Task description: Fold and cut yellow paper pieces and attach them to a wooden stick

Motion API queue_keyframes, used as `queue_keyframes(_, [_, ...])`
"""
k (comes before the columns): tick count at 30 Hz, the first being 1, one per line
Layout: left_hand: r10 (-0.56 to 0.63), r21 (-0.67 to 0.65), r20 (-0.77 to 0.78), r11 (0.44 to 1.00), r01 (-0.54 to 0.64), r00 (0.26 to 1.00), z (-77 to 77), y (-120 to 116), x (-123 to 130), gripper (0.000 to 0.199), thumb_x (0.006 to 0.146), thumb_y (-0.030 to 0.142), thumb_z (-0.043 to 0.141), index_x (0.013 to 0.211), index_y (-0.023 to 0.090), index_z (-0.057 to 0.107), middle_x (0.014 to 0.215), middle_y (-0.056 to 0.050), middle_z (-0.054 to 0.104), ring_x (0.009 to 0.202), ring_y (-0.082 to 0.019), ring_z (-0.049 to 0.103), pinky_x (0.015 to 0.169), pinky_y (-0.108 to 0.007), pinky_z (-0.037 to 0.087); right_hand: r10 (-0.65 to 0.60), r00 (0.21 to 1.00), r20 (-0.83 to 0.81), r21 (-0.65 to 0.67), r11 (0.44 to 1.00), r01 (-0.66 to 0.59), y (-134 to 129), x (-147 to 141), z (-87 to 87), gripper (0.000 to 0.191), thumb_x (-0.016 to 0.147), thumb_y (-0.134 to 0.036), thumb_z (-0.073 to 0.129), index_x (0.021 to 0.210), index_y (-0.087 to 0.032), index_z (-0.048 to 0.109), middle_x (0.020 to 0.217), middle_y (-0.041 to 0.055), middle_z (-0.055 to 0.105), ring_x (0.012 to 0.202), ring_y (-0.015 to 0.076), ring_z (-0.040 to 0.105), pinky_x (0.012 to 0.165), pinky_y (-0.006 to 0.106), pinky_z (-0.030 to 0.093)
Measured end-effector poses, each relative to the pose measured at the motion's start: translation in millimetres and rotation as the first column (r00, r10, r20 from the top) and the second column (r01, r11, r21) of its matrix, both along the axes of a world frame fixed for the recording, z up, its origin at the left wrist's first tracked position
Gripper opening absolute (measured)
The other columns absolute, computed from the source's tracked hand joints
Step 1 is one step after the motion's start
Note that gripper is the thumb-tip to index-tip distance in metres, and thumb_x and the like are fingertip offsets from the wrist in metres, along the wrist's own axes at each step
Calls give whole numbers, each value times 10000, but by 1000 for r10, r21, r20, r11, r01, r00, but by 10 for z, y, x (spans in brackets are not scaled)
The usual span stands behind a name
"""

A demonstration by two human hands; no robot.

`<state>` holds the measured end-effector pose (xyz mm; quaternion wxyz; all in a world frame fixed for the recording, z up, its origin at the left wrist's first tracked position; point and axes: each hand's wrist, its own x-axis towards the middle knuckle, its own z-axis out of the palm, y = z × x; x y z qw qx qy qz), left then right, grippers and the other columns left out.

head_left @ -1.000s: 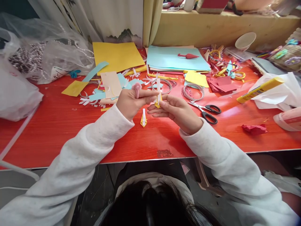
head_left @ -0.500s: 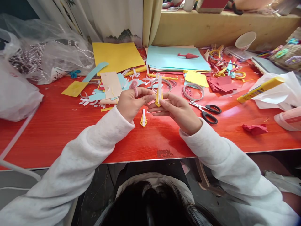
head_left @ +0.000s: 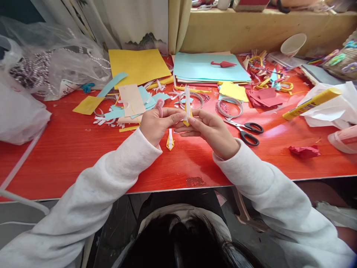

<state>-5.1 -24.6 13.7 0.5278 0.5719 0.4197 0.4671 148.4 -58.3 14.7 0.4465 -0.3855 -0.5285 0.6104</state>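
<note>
Between my two hands is a small folded yellow paper piece (head_left: 187,120) with a white strip (head_left: 187,97) standing up from it. My right hand (head_left: 213,130) pinches it between thumb and fingers. My left hand (head_left: 158,124) has its thumb and fingertips closed on its left edge; a pink fuzzy ring (head_left: 159,105) sits on one of its fingers. A similar folded yellow piece with a white strip (head_left: 170,142) lies on the red table just below my hands. Black-handled scissors (head_left: 248,133) rest open to the right of my right hand.
Rolls of tape (head_left: 230,108), paper scraps (head_left: 132,100) and red squares (head_left: 264,97) lie beyond my hands. Yellow sheet (head_left: 139,67) and blue sheets (head_left: 206,67) are at the back. A yellow glue stick (head_left: 311,104) lies on white paper at right; plastic bags (head_left: 22,108) stand at left.
My left thumb and fingers have shifted slightly right, further onto the folded yellow piece. The piece has moved a little left, and the view has shifted slightly.
</note>
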Motion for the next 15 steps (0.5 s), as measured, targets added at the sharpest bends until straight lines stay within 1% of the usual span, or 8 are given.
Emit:
queue_keyframes(5, [33, 8, 6, 999, -33, 999, -2, -21, 16, 156, 673, 327, 720, 679, 175, 683, 720, -31, 690, 777, -172, 643, 791, -386, 522, 6, 999, -35, 10, 1000, -5, -3, 1, -2, 197, 809, -377, 586, 869, -203, 517, 887, 30, 684, 879, 171, 677, 795, 326, 567])
queue_keyframes(8, [37, 18, -12, 999, -37, 999, 8, -28, 13, 148, 682, 325, 712, 674, 180, 683, 722, -29, 691, 771, -169, 644, 792, -389, 525, 8, 999, -37, 9, 1000, -8, -1, 5, -7, 193, 807, -380, 587, 866, -208, 521, 905, 32, 681, 912, 175, 670, 796, 325, 566])
queue_keyframes(12, [69, 73, -52, 995, -65, 996, 7, -44, 14, 90, 704, 276, 694, 670, 193, 688, 709, -6, 685, 739, -143, 642, 859, -405, 502, 10, 999, -41, 4, 1000, -10, -3, 7, -2, 213, 797, -393, 598, 866, -205, 528, 891, 30, 679, 906, 179, 672, 805, 334, 563])
queue_keyframes(15, [98, 115, -60, 989, -91, 993, -12, -64, 20, 84, 698, 282, 699, 684, 200, 697, 726, -5, 690, 758, -150, 639, 842, -384, 508, 20, 998, -63, 10, 1000, -19, -6, 9, 3, 209, 800, -379, 599, 866, -194, 528, 871, 27, 681, 867, 168, 681, 794, 323, 568])
